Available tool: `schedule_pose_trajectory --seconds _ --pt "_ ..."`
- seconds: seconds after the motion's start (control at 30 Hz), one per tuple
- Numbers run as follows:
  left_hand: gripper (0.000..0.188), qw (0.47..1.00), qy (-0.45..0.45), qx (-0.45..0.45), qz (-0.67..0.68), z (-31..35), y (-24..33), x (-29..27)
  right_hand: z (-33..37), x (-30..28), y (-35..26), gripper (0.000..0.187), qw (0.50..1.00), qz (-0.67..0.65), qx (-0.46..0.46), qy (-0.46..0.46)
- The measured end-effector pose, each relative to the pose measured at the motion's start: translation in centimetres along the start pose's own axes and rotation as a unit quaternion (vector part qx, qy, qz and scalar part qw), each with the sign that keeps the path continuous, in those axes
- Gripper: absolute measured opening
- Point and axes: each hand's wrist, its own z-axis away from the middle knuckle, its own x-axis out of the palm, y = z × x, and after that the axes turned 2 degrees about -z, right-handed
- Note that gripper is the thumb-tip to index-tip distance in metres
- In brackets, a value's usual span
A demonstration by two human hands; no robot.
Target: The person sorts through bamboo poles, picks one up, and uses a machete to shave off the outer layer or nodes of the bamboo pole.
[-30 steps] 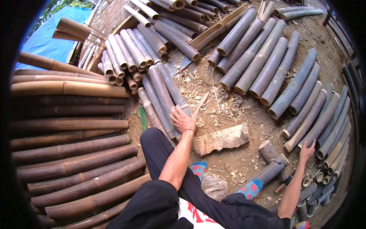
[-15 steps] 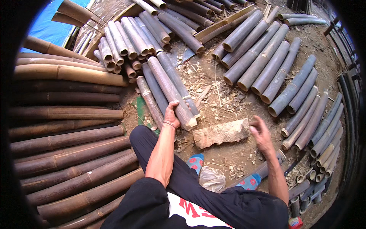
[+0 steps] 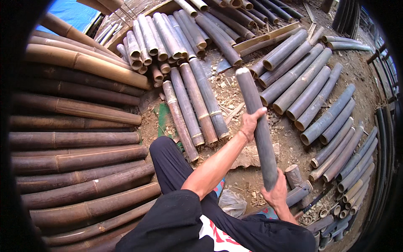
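A dark grey bamboo tube (image 3: 261,138) with a pale far end is held up at a slant in both my hands. My left hand (image 3: 251,122) is closed around its middle, thumb across the top. Lower down, my right hand (image 3: 277,194) grips the near end, and its palm hides that end. Below the tube lies a rough pale wood block (image 3: 245,157), partly covered by the tube and my left forearm. Left of the tube, several bamboo tubes (image 3: 197,101) lie side by side on the ground.
Long brown bamboo poles (image 3: 84,164) fill the left side. Cut tubes are stacked (image 3: 168,40) at the far middle, and more lie in rows (image 3: 308,88) at right. A short log piece (image 3: 293,175), a plastic bag (image 3: 232,203) and wood chips (image 3: 231,90) are nearby.
My left hand has moved right, away from the tubes lying side by side. My right hand, empty before, now grips a tube's near end. The view has shifted slightly.
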Motion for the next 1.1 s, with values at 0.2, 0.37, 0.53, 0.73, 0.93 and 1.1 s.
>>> schedule_pose_trajectory --seconds 0.2,0.37,0.53,0.73,0.93,1.1 --pt "0.039 0.997 -0.013 0.006 0.074 -0.9 -0.7 -0.4 5.5 -6.1 4.7 0.067 0.805 -0.464 0.259 -0.265" --pt "0.062 0.996 -0.081 -0.013 -0.034 1.2 -7.6 2.2 9.0 -3.6 9.5 0.066 0.874 -0.421 0.175 -0.168" --pt "0.043 0.781 0.301 0.268 -0.477 -0.4 -7.4 -7.0 10.5 -3.8 10.0 0.063 0.867 -0.440 0.233 -0.026" --pt "0.059 0.587 0.677 -0.119 -0.428 1.1 -2.5 -23.3 10.6 -6.5 11.9 0.056 0.829 -0.481 0.218 0.186" --pt "0.085 0.654 0.603 -0.087 -0.448 1.4 -4.6 -27.7 11.2 -10.5 16.5 0.043 0.772 -0.481 0.240 0.339" --pt "0.096 0.566 0.605 -0.114 -0.549 -2.5 -1.2 -31.4 10.3 -12.1 18.2 0.029 0.731 -0.495 0.271 0.384"
